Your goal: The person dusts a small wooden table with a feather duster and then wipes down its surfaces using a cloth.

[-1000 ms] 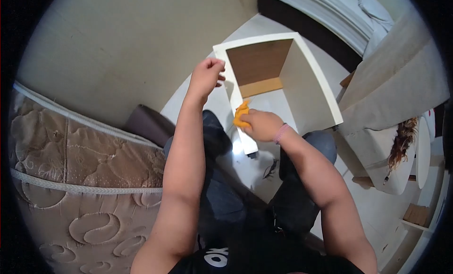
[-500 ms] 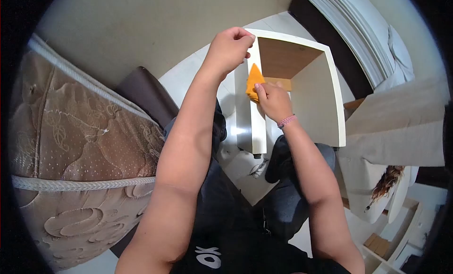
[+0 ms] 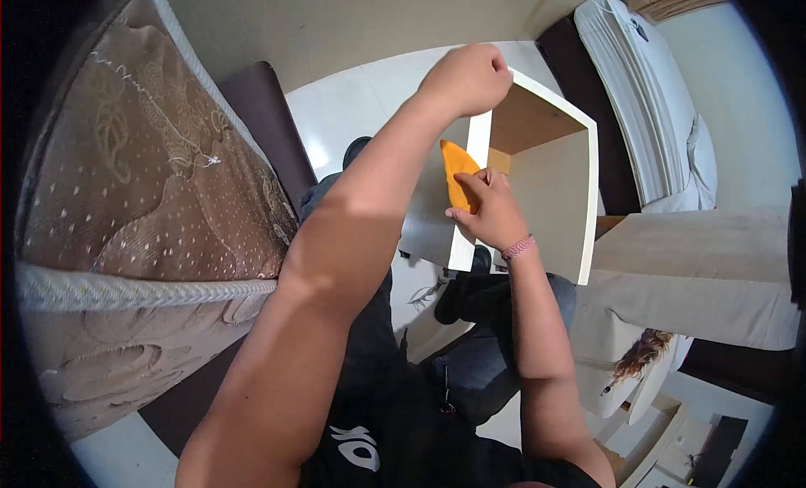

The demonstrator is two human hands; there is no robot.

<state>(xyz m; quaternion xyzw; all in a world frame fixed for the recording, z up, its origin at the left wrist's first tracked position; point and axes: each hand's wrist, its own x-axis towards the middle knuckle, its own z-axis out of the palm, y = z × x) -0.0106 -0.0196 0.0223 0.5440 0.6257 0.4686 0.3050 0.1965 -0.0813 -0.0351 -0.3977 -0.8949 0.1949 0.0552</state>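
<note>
Pinching orange cloth (image 3: 461, 173) between thumb and bent fingers of right hand (image 3: 495, 211), closed down on it, against left front edge of white cabinet (image 3: 550, 190), about midway along. Holding left hand (image 3: 470, 78) at cabinet's top left corner with fingers curled in; can't tell whether gripping the edge.

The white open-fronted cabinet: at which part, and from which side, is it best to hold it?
Probably pinch its right front edge, coming from the person's right: this panel rim is narrow and bare, while the orange cloth in the right grip covers part of the left edge.
</note>
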